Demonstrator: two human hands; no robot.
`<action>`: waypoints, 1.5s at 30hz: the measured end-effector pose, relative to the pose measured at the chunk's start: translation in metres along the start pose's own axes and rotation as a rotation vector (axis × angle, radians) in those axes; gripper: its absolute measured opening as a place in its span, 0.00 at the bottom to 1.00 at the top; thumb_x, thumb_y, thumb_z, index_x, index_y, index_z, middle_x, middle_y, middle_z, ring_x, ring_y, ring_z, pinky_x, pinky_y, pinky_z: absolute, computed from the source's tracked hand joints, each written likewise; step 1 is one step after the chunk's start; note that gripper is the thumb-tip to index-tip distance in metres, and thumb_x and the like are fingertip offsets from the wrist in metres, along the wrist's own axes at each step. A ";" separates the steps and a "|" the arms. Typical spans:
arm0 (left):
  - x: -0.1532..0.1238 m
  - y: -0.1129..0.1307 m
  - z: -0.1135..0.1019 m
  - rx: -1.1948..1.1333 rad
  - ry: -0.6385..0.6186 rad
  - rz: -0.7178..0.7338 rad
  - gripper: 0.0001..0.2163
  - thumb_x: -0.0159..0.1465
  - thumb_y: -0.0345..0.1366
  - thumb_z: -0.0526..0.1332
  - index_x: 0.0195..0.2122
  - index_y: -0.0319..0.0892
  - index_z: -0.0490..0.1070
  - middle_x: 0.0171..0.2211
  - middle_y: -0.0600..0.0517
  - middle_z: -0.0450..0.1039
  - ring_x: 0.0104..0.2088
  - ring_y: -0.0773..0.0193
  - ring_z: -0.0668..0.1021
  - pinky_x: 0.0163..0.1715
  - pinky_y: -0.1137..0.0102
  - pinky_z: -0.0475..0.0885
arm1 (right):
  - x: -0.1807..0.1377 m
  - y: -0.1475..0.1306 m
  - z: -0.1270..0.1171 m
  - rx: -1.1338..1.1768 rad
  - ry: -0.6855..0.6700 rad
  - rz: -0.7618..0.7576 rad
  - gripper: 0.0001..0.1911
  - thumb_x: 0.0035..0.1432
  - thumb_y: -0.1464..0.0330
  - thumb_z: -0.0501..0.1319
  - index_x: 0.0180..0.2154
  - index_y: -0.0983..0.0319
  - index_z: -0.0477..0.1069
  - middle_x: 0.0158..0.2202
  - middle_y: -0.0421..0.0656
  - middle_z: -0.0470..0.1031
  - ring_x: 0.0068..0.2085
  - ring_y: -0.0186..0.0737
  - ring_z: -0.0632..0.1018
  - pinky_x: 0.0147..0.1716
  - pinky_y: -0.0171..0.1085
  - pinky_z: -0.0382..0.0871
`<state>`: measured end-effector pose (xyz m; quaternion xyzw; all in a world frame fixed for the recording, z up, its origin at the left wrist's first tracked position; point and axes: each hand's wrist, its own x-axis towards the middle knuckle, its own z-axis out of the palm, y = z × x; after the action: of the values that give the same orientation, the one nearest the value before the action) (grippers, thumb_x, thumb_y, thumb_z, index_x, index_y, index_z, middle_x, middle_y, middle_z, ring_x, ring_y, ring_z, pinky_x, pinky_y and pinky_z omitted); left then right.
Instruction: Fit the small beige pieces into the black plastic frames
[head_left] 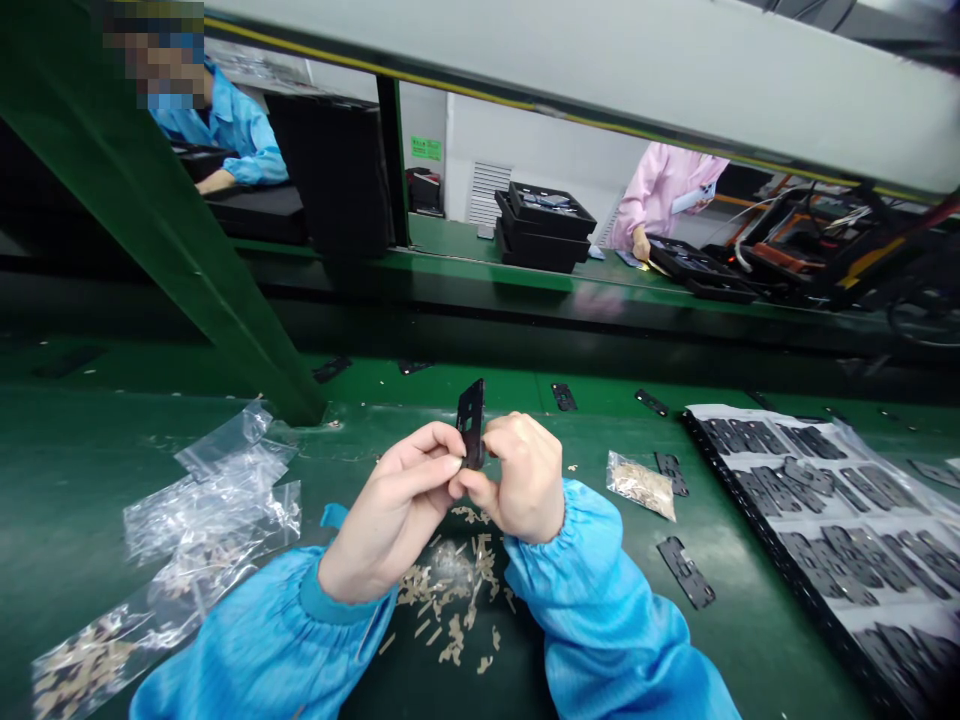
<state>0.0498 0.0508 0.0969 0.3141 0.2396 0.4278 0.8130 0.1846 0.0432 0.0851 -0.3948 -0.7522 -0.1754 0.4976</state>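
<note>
Between my two hands a flat black plastic part (471, 412) with cut-out holes stands nearly upright, seen almost edge-on. My left hand (401, 500) pinches its lower left side between thumb and fingers. On the other side, my right hand (517, 475) has curled fingers and a thumb pressed at the lower edge of the same part; whether a small piece sits under these fingertips is hidden. Below my hands, many small tan strips (454, 635) lie loose on the green table (585, 620), some on a bit of clear plastic.
Clear bags (217, 510) with tan pieces lie left; a small filled bag (641, 485) lies right. A tray (780, 530) holds rows of black parts. A loose black part (686, 572) lies beside it. A green post (187, 230) rises at left. Two people work across the bench.
</note>
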 end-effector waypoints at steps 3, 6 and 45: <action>0.001 0.001 0.000 0.001 -0.022 0.029 0.03 0.51 0.27 0.63 0.25 0.38 0.69 0.22 0.56 0.65 0.22 0.76 0.67 0.22 0.82 0.64 | 0.001 0.001 0.001 0.030 -0.019 -0.010 0.11 0.61 0.59 0.50 0.35 0.61 0.57 0.26 0.43 0.68 0.26 0.36 0.68 0.25 0.36 0.63; 0.002 0.003 -0.001 0.039 -0.045 0.057 0.03 0.52 0.28 0.64 0.25 0.39 0.69 0.23 0.56 0.66 0.22 0.75 0.68 0.22 0.81 0.64 | 0.001 0.002 -0.001 0.129 -0.009 0.014 0.13 0.58 0.58 0.55 0.33 0.60 0.58 0.26 0.41 0.67 0.26 0.35 0.68 0.25 0.35 0.63; 0.058 -0.012 -0.125 1.847 -0.183 0.110 0.06 0.58 0.35 0.57 0.32 0.40 0.70 0.32 0.50 0.66 0.34 0.60 0.72 0.35 0.68 0.66 | -0.040 0.078 0.093 -0.047 -1.055 0.273 0.10 0.54 0.60 0.61 0.34 0.60 0.68 0.37 0.41 0.69 0.41 0.34 0.72 0.32 0.30 0.63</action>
<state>0.0042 0.1334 -0.0045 0.8803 0.4048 0.0790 0.2347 0.1953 0.1364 -0.0022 -0.5341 -0.8377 0.0962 0.0618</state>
